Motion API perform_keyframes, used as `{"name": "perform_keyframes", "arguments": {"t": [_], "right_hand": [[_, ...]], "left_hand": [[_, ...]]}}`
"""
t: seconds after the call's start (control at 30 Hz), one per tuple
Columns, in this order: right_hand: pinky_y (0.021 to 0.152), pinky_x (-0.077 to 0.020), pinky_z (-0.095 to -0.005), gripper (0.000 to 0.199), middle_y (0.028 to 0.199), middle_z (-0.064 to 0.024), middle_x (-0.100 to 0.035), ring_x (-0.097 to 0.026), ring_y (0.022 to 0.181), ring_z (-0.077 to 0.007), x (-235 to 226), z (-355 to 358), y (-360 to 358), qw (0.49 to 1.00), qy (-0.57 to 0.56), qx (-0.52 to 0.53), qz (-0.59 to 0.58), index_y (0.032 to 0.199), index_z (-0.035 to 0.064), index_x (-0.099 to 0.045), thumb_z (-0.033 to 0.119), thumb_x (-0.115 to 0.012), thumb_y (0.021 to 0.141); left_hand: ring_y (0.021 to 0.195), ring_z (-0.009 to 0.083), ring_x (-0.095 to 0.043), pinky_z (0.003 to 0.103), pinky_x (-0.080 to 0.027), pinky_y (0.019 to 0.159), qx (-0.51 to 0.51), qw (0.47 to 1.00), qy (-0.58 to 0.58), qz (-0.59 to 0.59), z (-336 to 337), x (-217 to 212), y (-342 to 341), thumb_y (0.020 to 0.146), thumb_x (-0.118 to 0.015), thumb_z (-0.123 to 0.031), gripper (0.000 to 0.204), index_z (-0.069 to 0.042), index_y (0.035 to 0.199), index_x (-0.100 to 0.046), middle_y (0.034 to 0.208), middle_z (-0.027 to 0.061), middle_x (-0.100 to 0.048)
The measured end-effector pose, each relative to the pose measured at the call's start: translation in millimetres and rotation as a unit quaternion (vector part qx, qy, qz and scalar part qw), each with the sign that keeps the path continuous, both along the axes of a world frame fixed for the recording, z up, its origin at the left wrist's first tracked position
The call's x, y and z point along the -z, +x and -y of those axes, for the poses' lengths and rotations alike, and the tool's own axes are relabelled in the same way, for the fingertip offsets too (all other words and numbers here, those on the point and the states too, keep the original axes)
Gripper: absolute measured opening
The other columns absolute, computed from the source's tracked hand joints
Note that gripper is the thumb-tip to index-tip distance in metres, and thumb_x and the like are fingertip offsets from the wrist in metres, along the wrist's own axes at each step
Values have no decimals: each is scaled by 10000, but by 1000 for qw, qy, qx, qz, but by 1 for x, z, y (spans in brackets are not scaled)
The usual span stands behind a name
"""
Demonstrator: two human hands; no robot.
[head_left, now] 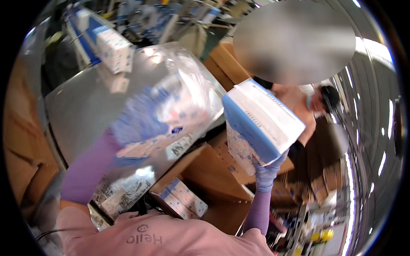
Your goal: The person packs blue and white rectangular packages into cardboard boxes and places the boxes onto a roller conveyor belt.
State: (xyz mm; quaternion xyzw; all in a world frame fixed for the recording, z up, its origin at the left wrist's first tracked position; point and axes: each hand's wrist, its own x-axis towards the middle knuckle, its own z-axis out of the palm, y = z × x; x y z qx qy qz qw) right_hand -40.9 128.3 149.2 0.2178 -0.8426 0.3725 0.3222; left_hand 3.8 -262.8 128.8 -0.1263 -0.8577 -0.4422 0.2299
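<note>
My left hand (143, 117), in a blue glove and smeared by motion, lies over a white pack with a blue and pink pattern (183, 115). Clear plastic film shines at the pack's far side, above the metal table (77, 100). It appears held, since hand and pack blur together. On the right, my gloved right hand (269, 170) grips a white and blue carton (265, 119) from below and holds it up, tilted. Between my arms stands an open brown cardboard box (228, 200) with similar patterned cartons (183, 199) inside.
Another patterned carton (113, 49) sits at the table's far end, by a blue conveyor (83, 36). Brown cardboard (25, 141) stands at the left. A co-worker (299, 102) is close by at the right, near stacked cardboard (318, 177).
</note>
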Motion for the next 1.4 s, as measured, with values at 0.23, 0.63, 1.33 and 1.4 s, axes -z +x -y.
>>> {"name": "perform_keyframes", "arguments": {"t": [0.23, 0.63, 1.33, 1.4], "right_hand": [[1123, -231, -438, 1053, 1476, -135, -200, -253, 1345, -274, -16, -122, 80, 977, -171, 118, -50, 1471, 92, -57, 264, -786, 731], [942, -417, -434, 747, 1190, -175, -545, -546, 1044, -335, 35, -94, 190, 974, 62, 58, 209, 1335, 73, -440, 350, -757, 718], [1108, -128, -525, 1254, 1442, -394, -75, -98, 1352, -523, 391, -46, 37, 594, 501, -59, 627, 1368, 197, 360, 476, -683, 730], [1100, -138, -542, 1182, 1451, -385, -64, -115, 1343, -536, 392, -42, 40, 599, 508, -40, 618, 1395, 236, 318, 506, -645, 764]], "left_hand": [[1067, 261, -562, 377, -484, 907, 313, 897, 285, -129, -133, -72, 31, 713, -726, -143, 741, 14, 1343, -370, 1226, 162, -526], [984, 348, -540, 469, -452, 843, 596, 634, -456, 188, -360, 211, 58, 817, -566, -445, 628, -265, 1393, -392, 1224, 194, -506], [969, 316, -578, 415, -487, 841, -18, 981, -188, 38, -102, 102, -61, 869, -500, -349, 374, -81, 1110, -598, 1075, 154, -576], [1120, 387, -508, 438, -426, 939, -188, 914, -259, 249, -36, 85, -105, 862, -459, -429, 525, -85, 1254, -523, 1242, 172, -530]]}}
